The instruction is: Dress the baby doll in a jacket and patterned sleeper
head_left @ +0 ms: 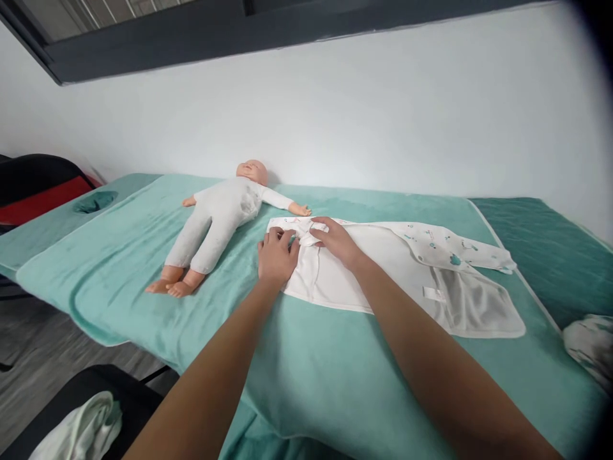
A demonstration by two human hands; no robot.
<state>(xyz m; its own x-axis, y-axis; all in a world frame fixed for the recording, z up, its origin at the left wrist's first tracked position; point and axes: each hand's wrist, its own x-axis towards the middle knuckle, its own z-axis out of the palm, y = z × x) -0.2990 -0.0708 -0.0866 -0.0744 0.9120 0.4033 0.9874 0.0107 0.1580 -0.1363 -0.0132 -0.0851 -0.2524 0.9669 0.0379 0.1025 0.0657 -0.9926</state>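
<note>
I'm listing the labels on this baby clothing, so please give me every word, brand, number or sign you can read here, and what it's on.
No word, brand, number or sign is readable.
Small white tag on the white garment: too small and blurred to read; I cannot tell whether it bears text.
Coloured print on the garment: too small to tell whether any is lettering.

white printed baby garment [393, 262] of thin, smooth matt cloth, pink rounded doll head [253, 172] in smooth plastic with faint sheen, pale-grey doll body [211, 209] of matt cloth, wide teal sheet [325, 358] of velvety plush-like cloth, flat white matt wall [335, 115]
</note>
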